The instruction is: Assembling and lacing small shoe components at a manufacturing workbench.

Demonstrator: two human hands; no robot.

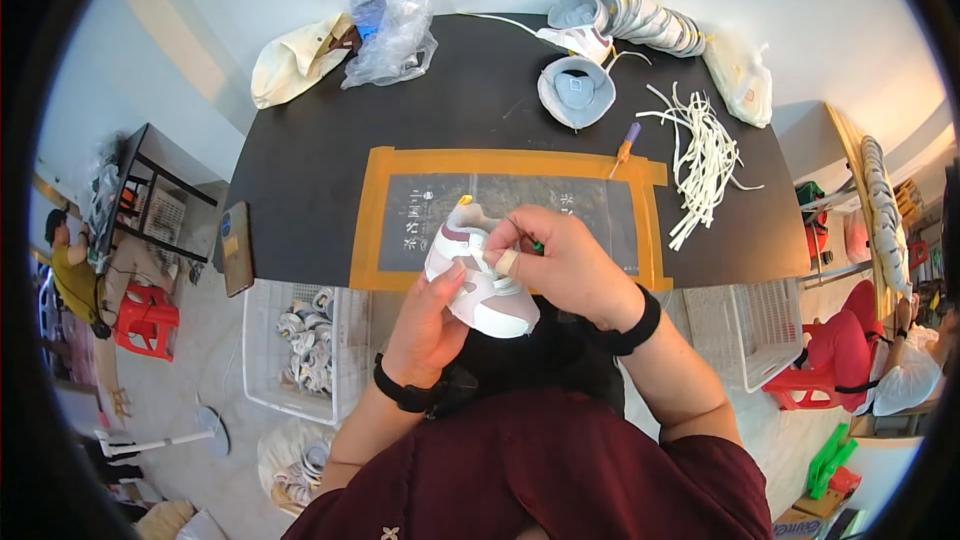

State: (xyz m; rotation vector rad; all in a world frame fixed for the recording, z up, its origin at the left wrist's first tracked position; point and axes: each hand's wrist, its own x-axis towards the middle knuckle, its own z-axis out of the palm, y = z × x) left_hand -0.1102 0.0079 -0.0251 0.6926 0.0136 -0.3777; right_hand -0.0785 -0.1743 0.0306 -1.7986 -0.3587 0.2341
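Observation:
A white and mauve shoe upper [487, 290] is held above the table's near edge, its toe toward me. My left hand [428, 328] is closed round its left side, the thumb on top. At the lacing area my right hand [565, 265] is closed in a pinch on a small tool with a green handle [538, 248]; its working end is hidden. Tape or a bandage wraps one right finger. White lace shows by those fingertips. A bundle of white laces [697, 165] lies at the right of the table.
The dark table [330, 120] bears an orange-taped sheet [372, 210], a purple-and-orange screwdriver [626, 145], a grey-lined upper [577, 95], stacked uppers [650, 23], a bottle [367, 5], plastic bags and a phone [237, 248]. Crates [290, 395] stand below. Other people sit at both sides.

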